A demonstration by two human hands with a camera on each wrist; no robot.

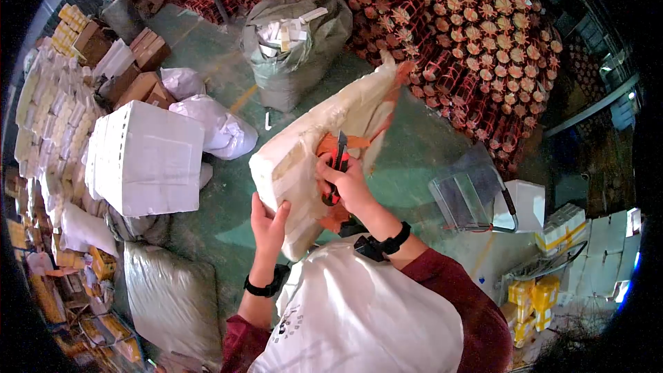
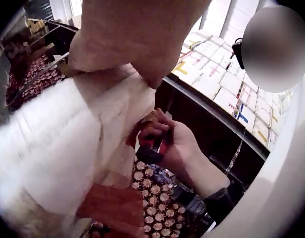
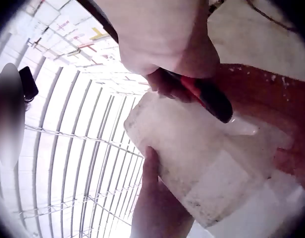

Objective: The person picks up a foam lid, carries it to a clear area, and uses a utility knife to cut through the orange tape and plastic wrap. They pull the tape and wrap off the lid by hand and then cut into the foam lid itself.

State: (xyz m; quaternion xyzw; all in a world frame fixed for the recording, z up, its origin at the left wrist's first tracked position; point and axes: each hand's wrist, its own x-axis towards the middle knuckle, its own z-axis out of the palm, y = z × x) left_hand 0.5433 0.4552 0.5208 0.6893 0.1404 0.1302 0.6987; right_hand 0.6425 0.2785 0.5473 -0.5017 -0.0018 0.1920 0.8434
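A white foam block (image 1: 293,159), with clear and reddish-brown tape on it, is held tilted in front of the person's body. My left hand (image 1: 268,226) grips its near left edge, and the thumb shows on that edge in the right wrist view. In my right hand (image 1: 349,183) is a red-and-black utility knife (image 1: 337,166), its dark tip pointing away from the body over the block. The knife's rounded handle end shows below the palm in the right wrist view. A loose strip of reddish-brown tape (image 2: 112,206) hangs from the block.
A large sack (image 1: 290,76) of white scraps stands ahead. To the left are a white foam box (image 1: 159,159), white bags (image 1: 214,124) and a full sack (image 1: 173,297). A folding cart (image 1: 469,190) stands right. Bundled red-netted goods (image 1: 469,34) are piled behind.
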